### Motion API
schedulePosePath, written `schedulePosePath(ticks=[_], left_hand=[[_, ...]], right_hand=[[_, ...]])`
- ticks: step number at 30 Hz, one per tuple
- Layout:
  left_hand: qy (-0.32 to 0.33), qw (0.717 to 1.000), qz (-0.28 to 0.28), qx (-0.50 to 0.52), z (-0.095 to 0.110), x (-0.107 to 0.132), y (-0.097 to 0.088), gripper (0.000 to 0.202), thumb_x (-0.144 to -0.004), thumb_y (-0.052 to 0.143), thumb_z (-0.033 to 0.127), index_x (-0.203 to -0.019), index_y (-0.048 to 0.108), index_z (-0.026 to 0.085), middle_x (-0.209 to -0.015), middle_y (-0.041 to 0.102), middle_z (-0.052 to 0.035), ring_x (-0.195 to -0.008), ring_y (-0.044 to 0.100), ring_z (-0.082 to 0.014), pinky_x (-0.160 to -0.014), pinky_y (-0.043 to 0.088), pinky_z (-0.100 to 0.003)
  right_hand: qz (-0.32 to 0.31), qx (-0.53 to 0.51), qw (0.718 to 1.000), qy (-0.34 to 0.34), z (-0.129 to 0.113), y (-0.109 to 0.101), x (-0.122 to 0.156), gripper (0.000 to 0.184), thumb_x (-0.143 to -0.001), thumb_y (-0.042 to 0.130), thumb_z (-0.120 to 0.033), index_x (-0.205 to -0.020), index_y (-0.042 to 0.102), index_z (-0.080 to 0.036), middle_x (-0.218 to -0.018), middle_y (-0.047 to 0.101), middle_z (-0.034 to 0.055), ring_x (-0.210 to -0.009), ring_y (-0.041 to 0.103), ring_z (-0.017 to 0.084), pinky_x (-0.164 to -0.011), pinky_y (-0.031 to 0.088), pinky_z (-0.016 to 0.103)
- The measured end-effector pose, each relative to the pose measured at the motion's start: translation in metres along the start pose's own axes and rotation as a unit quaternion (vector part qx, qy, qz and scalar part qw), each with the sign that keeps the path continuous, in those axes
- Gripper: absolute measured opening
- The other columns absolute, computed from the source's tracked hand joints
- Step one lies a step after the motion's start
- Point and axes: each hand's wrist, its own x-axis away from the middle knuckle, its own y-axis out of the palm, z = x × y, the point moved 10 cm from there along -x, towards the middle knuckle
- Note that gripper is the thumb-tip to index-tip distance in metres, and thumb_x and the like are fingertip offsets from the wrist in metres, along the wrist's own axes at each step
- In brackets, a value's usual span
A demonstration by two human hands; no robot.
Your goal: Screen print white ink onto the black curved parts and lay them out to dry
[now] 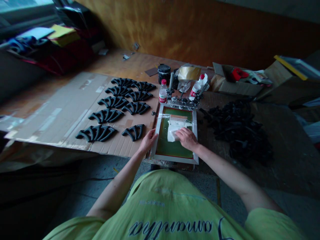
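White rag (174, 130) under the right hand (187, 139) on a silkscreen frame (175, 159); left hand (148, 141) touches its edge; hands apart.

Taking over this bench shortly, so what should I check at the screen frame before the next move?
Left hand on the screen-printing frame: ok, it rests on the left rail.

Right hand on the white wad of cloth or paper: ok, it lies on top, over the green mesh.

Plastic film across the frame: cannot tell if it lies flat.

Metal clamps at the far rail: cannot tell if they are tight.

Black curved parts on the cardboard sheet: ok, the nearest lies apart from the frame.
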Motion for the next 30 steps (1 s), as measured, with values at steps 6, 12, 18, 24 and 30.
schedulePosePath(ticks=[6,12,18,24,30], left_hand=[[-0.014,1.0,-0.015,0.014,0.002,0.002,0.001,0.066,-0.076,0.068,0.053,-0.131,0.059,0.016,-0.085,0.071,-0.0055,-0.065,0.062,-0.0153,-0.057,0.047,-0.023],[0.02,0.998,-0.012,0.056,0.044,0.013,-0.009,0.068,-0.08,0.065,0.058,-0.134,0.057,0.018,-0.077,0.067,-0.0015,-0.058,0.056,-0.0115,-0.05,0.039,-0.02],[0.144,0.979,0.032,0.139,0.145,0.015,-0.021,0.056,-0.089,0.045,0.067,-0.099,0.069,0.017,-0.07,0.062,-0.0017,-0.056,0.055,-0.0107,-0.05,0.041,-0.021],[0.234,0.958,0.041,0.163,0.229,-0.014,-0.015,0.055,-0.092,0.039,0.068,-0.113,0.06,0.022,-0.082,0.069,-0.0033,-0.074,0.066,-0.0128,-0.059,0.05,-0.02],[0.119,0.973,0.036,0.194,0.17,0.003,0.016,0.059,-0.088,0.044,0.07,-0.115,0.059,0.02,-0.084,0.071,-0.0068,-0.07,0.067,-0.0152,-0.057,0.051,-0.023]], right_hand=[[0.013,-0.025,1.0,0.002,0.0,-0.005,-0.001,0.013,-0.089,0.063,-0.026,-0.098,0.071,-0.021,-0.091,0.071,0.0067,-0.093,0.06,0.024,-0.083,0.044,0.035],[0.125,-0.047,0.982,0.13,0.064,-0.067,-0.053,0.06,-0.084,0.072,-0.035,-0.14,0.053,-0.028,-0.109,0.07,0.0071,-0.095,0.063,0.024,-0.084,0.049,0.036],[0.269,-0.124,0.91,0.29,0.187,-0.112,0.0,0.048,-0.094,0.049,-0.048,-0.129,0.058,-0.016,-0.092,0.069,0.0071,-0.079,0.062,0.02,-0.076,0.05,0.035],[0.094,-0.126,0.936,0.316,0.154,0.0,0.037,0.036,-0.089,0.057,-0.051,-0.093,0.066,-0.016,-0.087,0.067,0.0067,-0.081,0.061,0.02,-0.077,0.048,0.033],[-0.011,-0.015,0.961,0.275,0.069,0.049,0.023,0.018,-0.095,0.055,-0.033,-0.091,0.062,-0.016,-0.098,0.066,0.0136,-0.097,0.058,0.023,-0.083,0.044,0.033]])
